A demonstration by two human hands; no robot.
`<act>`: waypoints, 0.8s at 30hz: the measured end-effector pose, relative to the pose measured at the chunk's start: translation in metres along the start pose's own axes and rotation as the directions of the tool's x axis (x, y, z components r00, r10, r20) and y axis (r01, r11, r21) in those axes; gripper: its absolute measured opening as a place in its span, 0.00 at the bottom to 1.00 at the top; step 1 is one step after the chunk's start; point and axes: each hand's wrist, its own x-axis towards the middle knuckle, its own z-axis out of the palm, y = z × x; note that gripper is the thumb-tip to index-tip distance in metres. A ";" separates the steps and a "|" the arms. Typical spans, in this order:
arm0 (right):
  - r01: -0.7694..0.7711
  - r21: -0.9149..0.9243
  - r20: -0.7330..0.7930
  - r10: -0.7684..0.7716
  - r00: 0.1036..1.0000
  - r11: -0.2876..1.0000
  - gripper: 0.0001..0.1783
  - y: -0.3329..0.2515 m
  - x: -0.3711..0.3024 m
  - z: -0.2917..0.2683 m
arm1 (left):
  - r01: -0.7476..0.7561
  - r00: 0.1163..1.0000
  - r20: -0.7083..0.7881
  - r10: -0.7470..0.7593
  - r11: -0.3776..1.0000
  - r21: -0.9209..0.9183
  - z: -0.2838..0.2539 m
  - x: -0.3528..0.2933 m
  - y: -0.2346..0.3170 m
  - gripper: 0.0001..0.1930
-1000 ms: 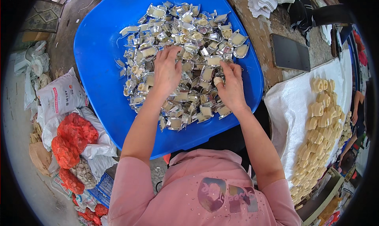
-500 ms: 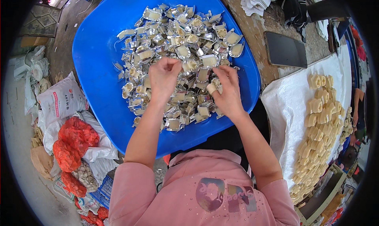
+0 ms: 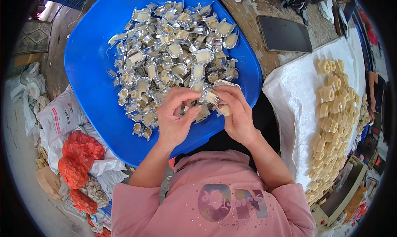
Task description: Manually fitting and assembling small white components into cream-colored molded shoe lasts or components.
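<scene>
A wide blue tub (image 3: 89,80) holds a heap of small cream pieces partly wrapped in shiny silver shells (image 3: 175,51). At the near side of the heap, my hands meet around one silver-shelled cream piece (image 3: 211,97). My right hand (image 3: 240,117) grips it between thumb and fingers; a pale wrap is on one fingertip. From the other side, the bent fingers and thumb of my left hand (image 3: 175,115) close on the piece's left end, though their exact contact is hard to see.
On the right, many bare cream pieces (image 3: 331,125) lie on a white sheet (image 3: 289,92). A dark phone (image 3: 285,34) rests on the worn wooden table (image 3: 248,20). White sacks (image 3: 62,113) and red mesh bags (image 3: 78,154) stand at left.
Both hands have drawn back toward me from the middle of the heap and come together on one piece. The view has shifted slightly.
</scene>
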 end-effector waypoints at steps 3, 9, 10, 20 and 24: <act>-0.001 0.074 0.034 -0.001 0.999 0.997 0.31 -0.010 -0.002 -0.006 | -0.161 0.987 0.014 0.160 0.984 0.082 0.002 -0.002 -0.002 0.10; 0.020 0.105 -0.004 -0.020 1.000 0.994 0.29 -0.022 -0.005 -0.005 | -0.209 0.977 0.057 0.203 0.970 0.126 0.005 -0.002 0.013 0.08; -0.007 0.122 -0.023 0.010 1.000 0.992 0.28 -0.024 -0.006 -0.004 | -0.209 0.977 0.061 0.203 0.970 0.123 0.006 -0.002 0.015 0.08; 0.023 0.105 -0.162 -0.006 0.987 0.994 0.21 -0.036 -0.006 -0.004 | -0.407 0.904 0.026 0.427 0.841 0.357 0.020 -0.007 0.023 0.07; -0.033 0.149 -0.176 0.060 0.983 0.988 0.20 -0.039 -0.007 -0.005 | -0.369 0.922 -0.001 0.387 0.880 0.301 0.026 -0.008 0.024 0.07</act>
